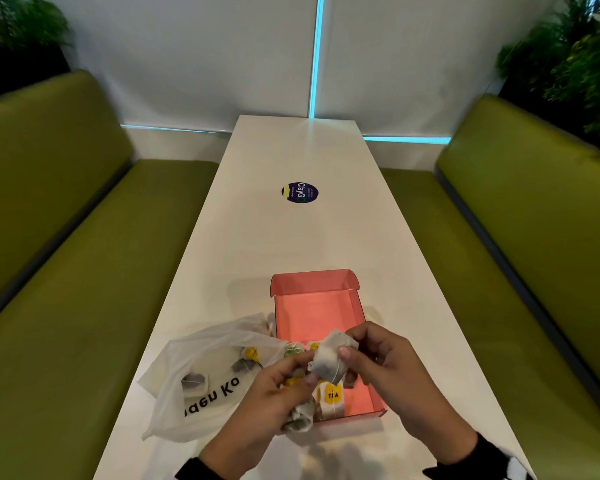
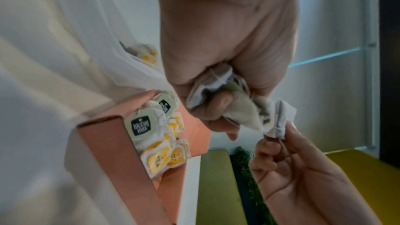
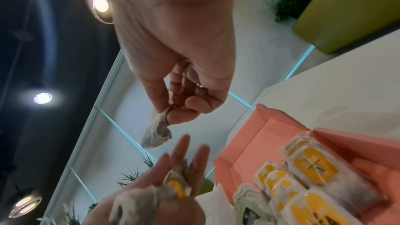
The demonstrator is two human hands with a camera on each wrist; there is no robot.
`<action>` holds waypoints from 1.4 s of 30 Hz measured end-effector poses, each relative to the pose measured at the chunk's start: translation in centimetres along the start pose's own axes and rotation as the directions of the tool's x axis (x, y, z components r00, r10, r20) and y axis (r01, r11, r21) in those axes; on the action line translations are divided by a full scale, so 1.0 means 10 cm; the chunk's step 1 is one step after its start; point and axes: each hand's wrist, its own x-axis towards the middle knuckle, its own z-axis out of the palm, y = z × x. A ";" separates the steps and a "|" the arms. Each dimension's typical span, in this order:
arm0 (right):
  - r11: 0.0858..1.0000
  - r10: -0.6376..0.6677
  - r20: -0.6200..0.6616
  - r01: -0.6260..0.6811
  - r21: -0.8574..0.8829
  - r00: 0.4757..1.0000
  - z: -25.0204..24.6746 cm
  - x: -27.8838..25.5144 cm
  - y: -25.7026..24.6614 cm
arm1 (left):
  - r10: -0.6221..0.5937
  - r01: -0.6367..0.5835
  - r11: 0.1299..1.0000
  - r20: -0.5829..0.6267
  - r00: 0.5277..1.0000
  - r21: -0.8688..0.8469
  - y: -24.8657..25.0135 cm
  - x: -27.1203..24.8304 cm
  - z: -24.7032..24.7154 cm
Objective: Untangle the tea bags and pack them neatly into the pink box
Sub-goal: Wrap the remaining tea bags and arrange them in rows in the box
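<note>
Above the near end of the pink box (image 1: 317, 317), both hands work one cluster of tea bags. The right hand (image 1: 385, 362) pinches a single tea bag (image 1: 331, 355) between thumb and fingers; that is the state of its grip. The left hand (image 1: 274, 389) closes its grip round a bunch of crumpled tea bags (image 1: 298, 417) with a yellow tag showing between the fingers.

The head view shows the layout. The box lies open on the white counter (image 1: 291, 237), directly beneath and beyond the two grips, lid flap raised at the far side. A row of packed tea bags (image 1: 331, 398) sits along the near wall, below the right grip. A translucent plastic bag (image 1: 201, 375) holding more tea bags lies to the left of the left grip, touching the box's left wall. A round dark sticker (image 1: 299, 192) sits on the counter well beyond the box. Green benches flank the counter.

The left wrist view adds detail hidden from the head camera: the bunch (image 2: 225, 102) is wrapped in thin string, and one bag at its outer end is pinched by the right hand's fingertips (image 2: 290, 131). Green-tagged and yellow-tagged bags stand in the box (image 2: 112, 151) beside the grip.

The right wrist view shows the pinched bag (image 3: 156, 136) hanging below the right grip, with the left hand (image 3: 173, 177) just beneath it and yellow-tagged bags in rows in the box (image 3: 255, 136) to the right.
</note>
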 end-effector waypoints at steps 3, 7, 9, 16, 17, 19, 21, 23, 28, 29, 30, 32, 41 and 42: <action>1.000 0.025 -0.040 -0.025 -0.006 0.999 0.04 -0.01 -0.01 | -0.002 0.001 0.991 -0.002 1.000 -0.131 0.04 0.00 0.03; 0.996 0.060 -0.088 -0.065 -0.056 0.994 0.05 -0.01 0.00 | 0.044 -0.041 0.995 0.034 0.998 -0.093 0.07 -0.01 0.07; 0.995 0.066 -0.097 -0.073 -0.070 0.993 0.05 -0.01 0.00 | 0.047 -0.046 0.998 0.019 0.999 -0.030 0.06 -0.01 0.07; 0.984 0.086 -0.058 -0.094 -0.150 0.995 -0.05 -0.01 -0.09 | -0.005 0.005 1.000 -0.016 1.000 -0.022 0.04 -0.01 0.08; 0.982 0.090 -0.040 -0.095 -0.164 0.995 -0.07 -0.01 -0.11 | -0.010 0.010 0.999 -0.003 1.000 -0.037 0.04 -0.02 0.08; 0.980 0.105 0.013 -0.101 -0.171 0.994 -0.07 -0.03 -0.14 | -0.023 0.023 0.998 0.010 1.000 -0.065 0.01 0.00 0.09; 0.984 0.130 0.072 -0.119 -0.134 0.989 -0.03 -0.05 -0.15 | -0.028 0.027 0.994 -0.003 1.000 -0.101 -0.03 0.02 0.09; 0.983 0.136 0.076 -0.125 -0.136 0.988 0.01 -0.06 -0.12 | -0.014 0.010 0.995 -0.038 0.999 -0.097 -0.04 0.02 0.11; 0.978 0.154 -0.052 -0.160 -0.133 0.987 0.00 -0.06 -0.08 | 0.069 -0.082 0.995 -0.213 0.975 -0.054 0.00 0.03 0.10; 0.979 0.161 -0.063 -0.167 -0.119 0.985 -0.01 -0.06 -0.08 | 0.093 -0.105 0.994 -0.234 0.968 -0.039 0.01 0.03 0.08; 0.979 0.166 -0.069 -0.172 -0.106 0.984 -0.01 -0.06 -0.07 | 0.130 -0.136 0.991 -0.241 0.962 -0.008 0.00 0.02 0.07; 0.979 0.179 -0.069 -0.184 -0.084 0.981 -0.02 -0.06 -0.08 | 0.214 -0.196 0.975 -0.214 0.953 0.104 -0.02 0.01 0.06; 0.967 0.253 -0.010 -0.253 0.001 0.967 0.00 -0.06 -0.07 | 0.470 -0.368 0.780 -0.085 0.879 0.507 -0.11 0.02 0.05; 0.967 0.256 -0.006 -0.256 0.002 0.967 0.00 -0.06 -0.07 | 0.484 -0.377 0.758 -0.072 0.872 0.533 -0.12 0.02 0.04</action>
